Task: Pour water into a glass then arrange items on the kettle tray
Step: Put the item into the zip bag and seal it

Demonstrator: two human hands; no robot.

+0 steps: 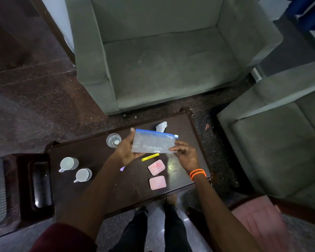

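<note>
Left hand: grips the left end of a clear zip bag.
Right hand: pinches the bag's lower right corner.
Glass: upright on the dark table, just beside the left hand.
Below the bag: yellow sachet, two pink packets.
Left: two white cups.

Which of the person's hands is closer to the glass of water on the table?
Left. The left hand grips the zip bag's end right beside the glass; the right hand pinches the bag's far corner, well away from it.
</note>
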